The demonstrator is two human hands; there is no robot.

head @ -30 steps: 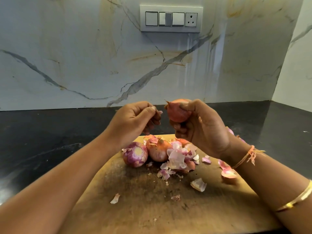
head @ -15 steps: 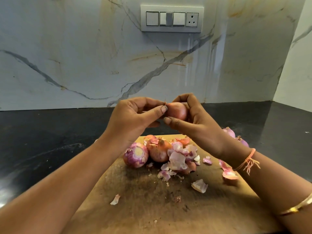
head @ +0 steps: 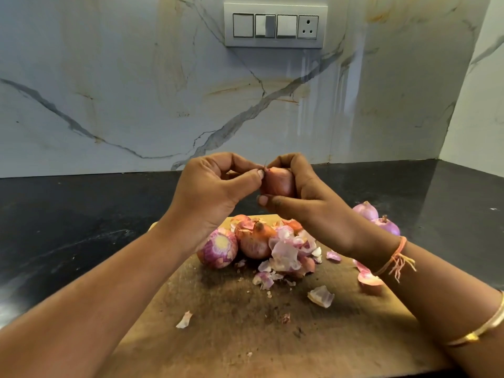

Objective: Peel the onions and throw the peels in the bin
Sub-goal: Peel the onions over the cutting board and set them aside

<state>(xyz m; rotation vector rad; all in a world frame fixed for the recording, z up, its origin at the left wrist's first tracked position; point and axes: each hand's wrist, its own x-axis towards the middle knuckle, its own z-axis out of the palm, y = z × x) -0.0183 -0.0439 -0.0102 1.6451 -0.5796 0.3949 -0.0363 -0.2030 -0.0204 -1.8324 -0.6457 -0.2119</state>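
Observation:
My right hand [head: 308, 203] grips a small reddish onion [head: 278, 182] held up above the wooden cutting board [head: 245, 317]. Thumb and forefinger of my left hand [head: 210, 192] pinch the dry tip of that onion at its left end. Below the hands, a peeled purple-and-white onion [head: 218, 249] and an unpeeled brown one [head: 255, 242] lie on the board beside a heap of pink peels [head: 289, 255]. Loose peel scraps [head: 321, 296] are scattered over the board. No bin is in view.
Two purple onions [head: 375, 218] lie on the black countertop [head: 68, 230] behind my right wrist. A marble wall with a switch panel [head: 275, 25] closes off the back, and a side wall meets it at the right corner.
My left hand came in from the left and took the onion's tip between thumb and forefinger. My right hand turned the onion slightly and lifted it a little.

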